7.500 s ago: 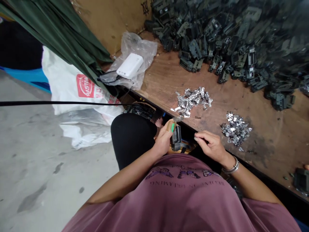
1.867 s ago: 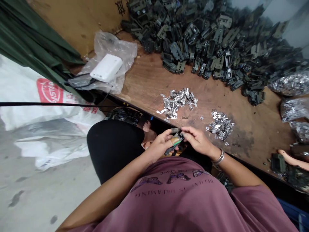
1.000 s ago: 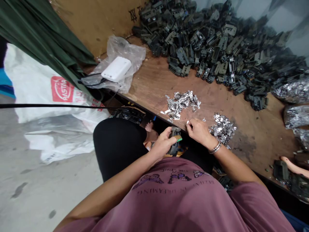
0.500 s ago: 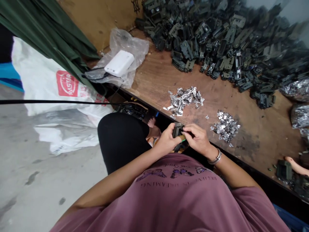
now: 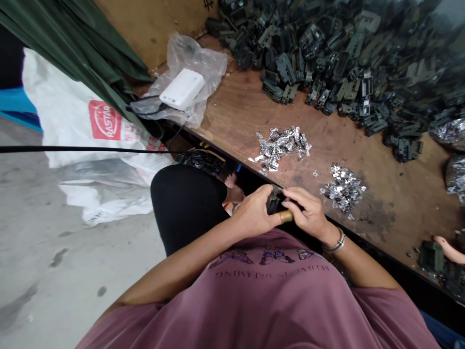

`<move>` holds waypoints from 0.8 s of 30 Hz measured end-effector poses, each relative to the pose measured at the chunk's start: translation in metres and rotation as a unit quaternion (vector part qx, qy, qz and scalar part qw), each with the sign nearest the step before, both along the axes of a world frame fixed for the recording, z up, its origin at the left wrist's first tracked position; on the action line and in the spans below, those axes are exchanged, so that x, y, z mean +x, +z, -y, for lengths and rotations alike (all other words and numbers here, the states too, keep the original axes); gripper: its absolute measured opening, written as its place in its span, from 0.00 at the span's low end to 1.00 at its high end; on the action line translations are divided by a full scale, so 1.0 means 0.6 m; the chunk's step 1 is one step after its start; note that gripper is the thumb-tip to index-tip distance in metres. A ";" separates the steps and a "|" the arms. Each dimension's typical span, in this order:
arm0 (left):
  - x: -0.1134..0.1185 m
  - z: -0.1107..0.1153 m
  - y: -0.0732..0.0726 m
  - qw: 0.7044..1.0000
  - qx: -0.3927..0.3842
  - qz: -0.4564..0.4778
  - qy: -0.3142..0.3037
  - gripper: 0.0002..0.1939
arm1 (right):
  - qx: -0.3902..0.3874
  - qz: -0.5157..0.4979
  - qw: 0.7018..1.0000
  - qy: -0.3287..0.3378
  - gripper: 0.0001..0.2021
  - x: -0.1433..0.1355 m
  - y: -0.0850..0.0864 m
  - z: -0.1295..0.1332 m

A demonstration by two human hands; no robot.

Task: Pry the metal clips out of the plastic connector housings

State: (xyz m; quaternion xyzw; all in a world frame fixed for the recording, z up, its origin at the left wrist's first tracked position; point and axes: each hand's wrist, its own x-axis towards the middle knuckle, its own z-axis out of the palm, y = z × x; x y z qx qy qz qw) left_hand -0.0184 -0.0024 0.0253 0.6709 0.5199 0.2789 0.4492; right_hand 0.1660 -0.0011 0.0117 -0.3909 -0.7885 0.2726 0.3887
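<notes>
Two hands at work, one dark housing (image 5: 273, 201) between them, held off the near edge of the wooden bench (image 5: 232, 111). Left hand (image 5: 256, 214): fingers and thumb wrapped round the housing, one tan wrap (image 5: 286, 216) on the thumb. Right hand (image 5: 308, 212): fingers curled at the housing's right side; cannot tell whether they pinch anything. On the bench, two heaps of bright metal pieces, a left heap (image 5: 279, 148) and a right heap (image 5: 344, 188), pieces too many to count; one loose clip (image 5: 315, 173) between them. Behind, one large pile of dark housings (image 5: 327, 58), uncountable. One white box (image 5: 182, 89) rests on one clear plastic bag (image 5: 214, 58). One co-worker's arm (image 5: 450, 249) at the right edge.
</notes>
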 end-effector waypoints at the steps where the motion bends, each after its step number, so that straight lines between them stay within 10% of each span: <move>1: -0.001 -0.002 0.001 1.000 0.028 0.007 -0.002 0.14 | -0.002 -0.009 1.000 -0.020 0.13 0.002 0.004 0.001; 9: -0.019 -0.004 0.011 0.992 0.110 0.051 0.046 0.12 | 0.020 -0.009 0.999 -0.043 0.09 0.004 -0.014 0.014; 13: -0.023 -0.003 0.004 0.986 0.002 0.143 0.083 0.14 | 0.008 -0.003 0.999 -0.051 0.09 0.007 -0.024 0.013; 18: -0.024 0.001 -0.024 0.910 -0.223 0.291 0.195 0.22 | -0.025 -0.005 0.997 -0.066 0.08 0.019 -0.035 0.013; 24: -0.022 -0.016 -0.013 0.936 -0.198 0.267 0.114 0.21 | -0.026 0.032 0.996 -0.077 0.08 0.055 -0.024 -0.001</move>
